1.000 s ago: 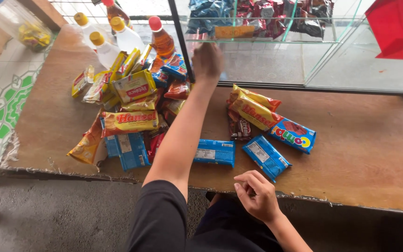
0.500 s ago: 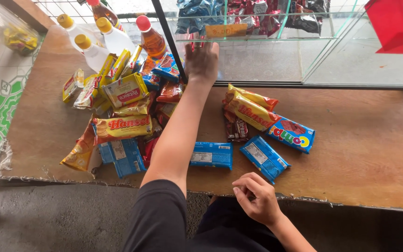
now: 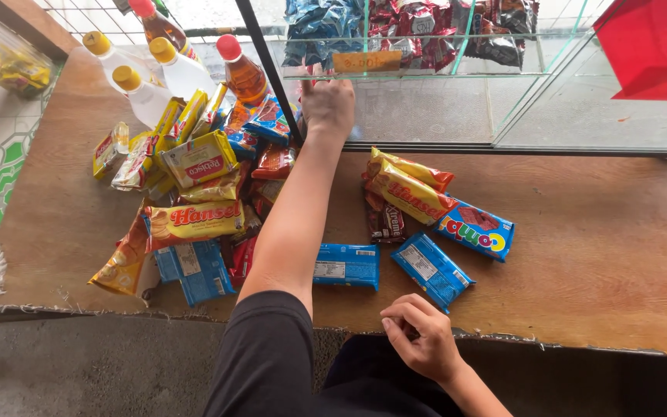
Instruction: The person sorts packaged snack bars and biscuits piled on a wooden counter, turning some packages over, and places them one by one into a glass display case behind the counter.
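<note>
1. Currently, left hand (image 3: 327, 104) is stretched far, up at the front edge of the glass shelf (image 3: 426, 71) of the cabinet (image 3: 519, 123). Grip state: fingers curled at the shelf edge; cannot tell whether anything is pinched between them.
2. Right hand (image 3: 420, 340) rests at the near edge of the worktop (image 3: 596, 232). Grip loosely curled, fingertips drawn together, nothing visible in it.
3. Done, as judged from layout: shelf already carries a row of packets, blue (image 3: 322, 23) on the left, red and dark ones (image 3: 441, 27) to the right.
4. Left to do, as judged: most stock is not shelved. Large pile (image 3: 194, 193) of yellow, red and blue packets lies left of the outstretched arm; bottles (image 3: 160, 73) with yellow and red caps stand beyond it, far left.
5. Smaller group right of the arm: two yellow packs (image 3: 407, 185), a dark pack (image 3: 386, 222) under them, a blue pack with coloured lettering (image 3: 476, 229).
6. Two flat blue packs lie nearest the right hand: one (image 3: 347, 266) just beside the arm, one (image 3: 431, 268) further right, tilted.
7. Estimate: early to middle stage; lower cabinet floor looks bare from this view.
</note>
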